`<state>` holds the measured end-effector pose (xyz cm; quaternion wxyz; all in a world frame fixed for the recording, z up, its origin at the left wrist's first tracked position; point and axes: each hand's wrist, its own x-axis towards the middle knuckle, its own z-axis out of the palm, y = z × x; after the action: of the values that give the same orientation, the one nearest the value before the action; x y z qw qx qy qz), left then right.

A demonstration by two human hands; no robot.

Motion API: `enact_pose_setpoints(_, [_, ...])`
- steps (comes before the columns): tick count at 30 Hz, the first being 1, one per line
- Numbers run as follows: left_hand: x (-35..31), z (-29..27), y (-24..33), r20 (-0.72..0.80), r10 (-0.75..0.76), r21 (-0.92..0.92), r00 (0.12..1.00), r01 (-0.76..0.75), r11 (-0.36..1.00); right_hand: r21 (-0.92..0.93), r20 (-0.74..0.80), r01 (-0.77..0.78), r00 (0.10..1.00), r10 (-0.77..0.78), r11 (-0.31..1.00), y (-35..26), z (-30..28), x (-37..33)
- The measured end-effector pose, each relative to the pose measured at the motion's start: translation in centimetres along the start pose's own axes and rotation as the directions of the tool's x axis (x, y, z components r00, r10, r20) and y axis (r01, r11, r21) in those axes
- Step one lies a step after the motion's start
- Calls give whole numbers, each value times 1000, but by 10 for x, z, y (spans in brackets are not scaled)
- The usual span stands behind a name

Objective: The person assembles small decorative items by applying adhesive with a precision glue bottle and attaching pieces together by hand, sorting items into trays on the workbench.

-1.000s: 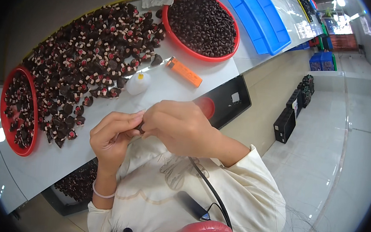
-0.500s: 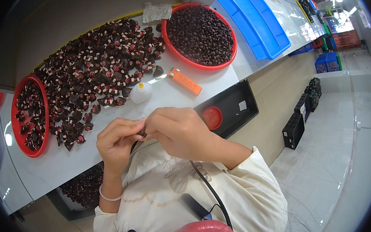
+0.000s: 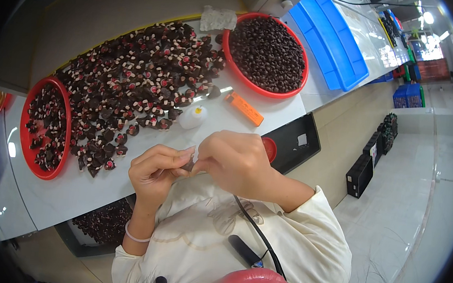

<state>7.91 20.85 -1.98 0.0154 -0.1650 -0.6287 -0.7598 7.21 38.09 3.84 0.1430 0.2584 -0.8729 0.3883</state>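
Note:
In front of my chest, my left hand (image 3: pixel 152 170) pinches a small dark brown piece (image 3: pixel 188 165) between thumb and fingers. My right hand (image 3: pixel 235 161) is closed with its fingertips against that piece; whatever else they may hold is hidden. Ahead on the white table lies a wide heap of dark pieces with red and cream parts (image 3: pixel 136 76). A small white bottle with a yellow tip (image 3: pixel 192 117) stands at the heap's near edge, beyond my hands. An orange lighter-shaped object (image 3: pixel 245 109) lies to its right.
A red tray of small dark caps (image 3: pixel 302 57) stands at the back, and another red tray (image 3: pixel 67 145) with dark pieces at left. A blue tray (image 3: pixel 330 43) lies far right. Below the table edge are a black bin (image 3: pixel 314 143) and a bin of dark pieces (image 3: pixel 100 224).
The view has shifted, so the table things sit further right. My hands have turned slightly, and the dark piece between the fingertips shows more plainly.

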Motion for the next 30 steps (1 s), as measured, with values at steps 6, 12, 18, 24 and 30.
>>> enact_pose_setpoints(6, [1,-15,24,15,-135,-261,991,134,956,276,274,-282,939,206,919,2,-2,7])
enact_pose_setpoints(12, [24,-109,65,-344,56,558,937,156,815,321,280,-261,944,172,910,8,2,-6])
enact_pose_setpoints(18, [28,-218,29,-396,48,917,917,398,-18,353,362,-259,924,123,899,0,6,-3])
enact_pose_setpoints(24, [56,-193,39,-181,-45,983,982,181,-9,345,362,-227,927,94,911,3,5,-9])
enact_pose_setpoints(30, [49,-184,63,-114,-96,991,989,120,54,340,337,-298,924,180,892,13,5,-20])
